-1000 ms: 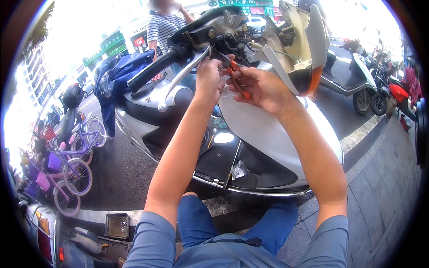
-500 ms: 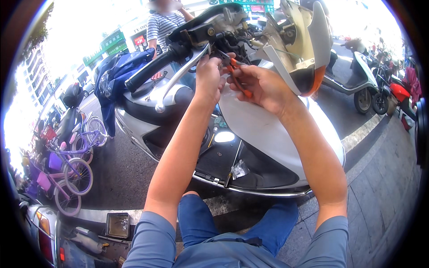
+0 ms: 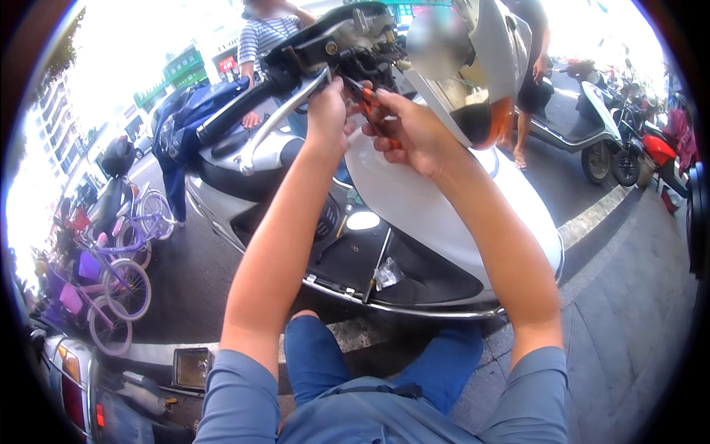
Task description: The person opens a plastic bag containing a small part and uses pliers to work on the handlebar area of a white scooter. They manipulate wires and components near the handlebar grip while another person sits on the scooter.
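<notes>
Pliers with orange handles (image 3: 368, 101) are gripped in my right hand (image 3: 418, 135), their jaws pointing up toward the exposed wiring (image 3: 367, 65) below the handlebar. Close beside them, my left hand (image 3: 328, 118) is raised with its fingers curled in next to the brake lever (image 3: 285, 122). What those fingers pinch is hidden. The black handlebar grip (image 3: 233, 115) reaches out to the left. Beneath my hands spreads the scooter's white body panel (image 3: 421, 203). A loosened white front cover with an orange lens (image 3: 484, 122) hangs right of the handlebar.
On the black footboard (image 3: 429, 270) lie a screwdriver (image 3: 375, 270) and a small clear plastic bag (image 3: 388, 274). A person in a striped shirt (image 3: 259, 44) stands beyond the scooter; another person's leg (image 3: 523, 133) shows at right. Bicycles (image 3: 126, 277) and a metal tray (image 3: 192, 368) are at left.
The view has shifted slightly, so the scooter sits a little farther left. My right hand has turned the pliers a bit, closing around the handles. A second person has appeared behind the front cover.
</notes>
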`<state>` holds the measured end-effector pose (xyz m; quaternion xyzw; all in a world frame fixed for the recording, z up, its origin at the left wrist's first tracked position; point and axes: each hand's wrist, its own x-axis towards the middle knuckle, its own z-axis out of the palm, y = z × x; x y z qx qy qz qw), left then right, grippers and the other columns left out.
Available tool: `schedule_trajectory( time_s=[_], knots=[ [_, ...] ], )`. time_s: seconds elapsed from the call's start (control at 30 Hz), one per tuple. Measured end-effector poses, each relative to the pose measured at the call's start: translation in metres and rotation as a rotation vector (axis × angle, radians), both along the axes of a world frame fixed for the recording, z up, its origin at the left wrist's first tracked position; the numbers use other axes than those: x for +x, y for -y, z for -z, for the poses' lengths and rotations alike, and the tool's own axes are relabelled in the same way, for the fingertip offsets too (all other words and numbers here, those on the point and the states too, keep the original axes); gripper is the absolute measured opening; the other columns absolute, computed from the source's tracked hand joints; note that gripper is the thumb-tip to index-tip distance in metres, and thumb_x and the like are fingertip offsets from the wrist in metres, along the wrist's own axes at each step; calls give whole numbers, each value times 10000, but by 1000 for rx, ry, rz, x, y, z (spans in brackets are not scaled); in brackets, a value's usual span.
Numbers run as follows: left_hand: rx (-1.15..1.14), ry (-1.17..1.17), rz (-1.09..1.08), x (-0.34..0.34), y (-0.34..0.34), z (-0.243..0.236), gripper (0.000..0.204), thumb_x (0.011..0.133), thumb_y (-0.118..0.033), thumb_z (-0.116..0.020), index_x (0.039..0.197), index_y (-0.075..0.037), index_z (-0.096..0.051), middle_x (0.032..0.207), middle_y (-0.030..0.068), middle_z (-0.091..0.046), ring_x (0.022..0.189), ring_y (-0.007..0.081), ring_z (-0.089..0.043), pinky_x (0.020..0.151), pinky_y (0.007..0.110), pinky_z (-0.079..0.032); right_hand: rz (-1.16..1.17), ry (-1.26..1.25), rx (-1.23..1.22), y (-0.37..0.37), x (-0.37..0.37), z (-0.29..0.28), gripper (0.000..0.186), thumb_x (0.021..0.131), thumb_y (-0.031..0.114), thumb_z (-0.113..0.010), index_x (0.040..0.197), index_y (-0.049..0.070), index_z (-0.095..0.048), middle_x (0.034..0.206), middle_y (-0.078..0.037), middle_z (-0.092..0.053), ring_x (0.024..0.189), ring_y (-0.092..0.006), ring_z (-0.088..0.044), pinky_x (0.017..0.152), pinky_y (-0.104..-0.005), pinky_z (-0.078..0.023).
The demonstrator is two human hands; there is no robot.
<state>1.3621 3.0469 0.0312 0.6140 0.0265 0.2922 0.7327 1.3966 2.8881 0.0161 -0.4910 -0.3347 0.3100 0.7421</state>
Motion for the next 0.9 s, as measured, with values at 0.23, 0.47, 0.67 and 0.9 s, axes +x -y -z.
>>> schedule_trajectory(
  time_s=[0.23,0.47,0.67,0.9],
  knots=[
    [-149,101,-162,34,4,-9,292,1050,-262,-446,1214,-71,-594,1112,102,-700,958,223,-637,813,367,-536,200,230,-10,-3,2,9,366,998,402,-544,832,77,-566,792,-46,-554,532,-79,-444,401,-200,-262],
    [-176,142,-104,74,-37,-14,317,1039,-229,-482,1213,28,-547,1096,195,-660,975,315,-671,864,438,-573,475,912,66,-19,37,26,423,1002,405,-518,866,19,-626,747,-43,-582,599,-111,-518,509,-259,-389],
    [-115,115,-146,65,-27,-16,312,1013,-209,-504,1229,6,-571,1206,169,-644,1093,280,-647,950,399,-541,578,902,69,-25,31,24,475,1002,414,-480,1003,-4,-706,781,-72,-632,715,-170,-585,669,-303,-465],
    [-232,158,-163,73,-31,-25,272,1006,-146,-479,1237,-3,-497,1047,197,-662,821,342,-682,698,449,-613,658,952,-98,-13,1,25,537,956,397,-501,1055,-86,-713,1043,-335,-677,1053,-464,-649,968,-453,-483]
  ],
)
